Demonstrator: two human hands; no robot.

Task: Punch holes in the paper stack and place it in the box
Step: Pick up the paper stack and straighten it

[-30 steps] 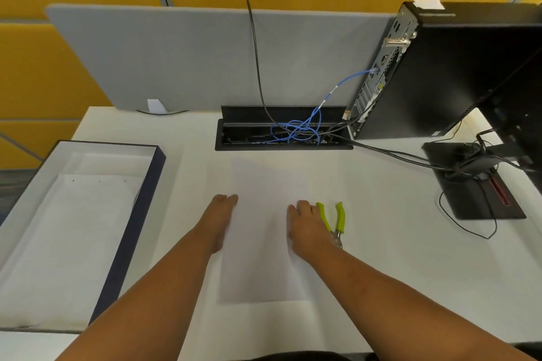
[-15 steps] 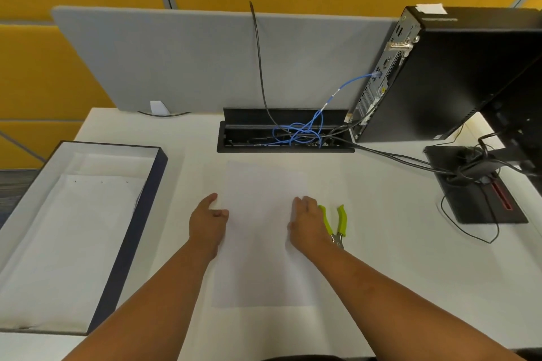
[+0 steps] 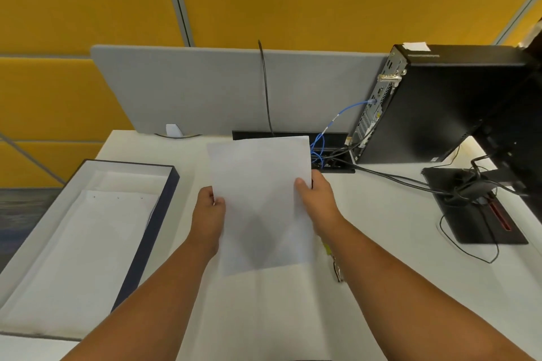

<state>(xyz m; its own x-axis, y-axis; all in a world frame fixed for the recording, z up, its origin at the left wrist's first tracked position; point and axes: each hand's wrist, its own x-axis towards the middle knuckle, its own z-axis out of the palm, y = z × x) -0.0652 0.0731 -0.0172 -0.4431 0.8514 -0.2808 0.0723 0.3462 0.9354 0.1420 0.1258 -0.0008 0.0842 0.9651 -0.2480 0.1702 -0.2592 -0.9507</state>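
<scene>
A white paper stack [image 3: 261, 202] is lifted off the desk and tilted up toward me. My left hand [image 3: 208, 214] grips its left edge and my right hand [image 3: 316, 202] grips its right edge, thumb on the front face. The open box [image 3: 168, 202], dark blue outside and white inside, lies at the left with punched sheets [image 3: 96, 237] in it. The green-handled punch pliers [image 3: 334, 261] lie on the desk under my right wrist, mostly hidden by the paper and my arm.
A black computer tower [image 3: 445, 102] stands at the back right, with a monitor base [image 3: 475, 208] and cables in front of it. A cable tray [image 3: 331, 152] with blue wires sits behind the paper. A grey divider panel [image 3: 220, 88] runs along the desk's back.
Both hands went from lying beside the flat stack to gripping its side edges and lifting it off the desk. The camera tilted up.
</scene>
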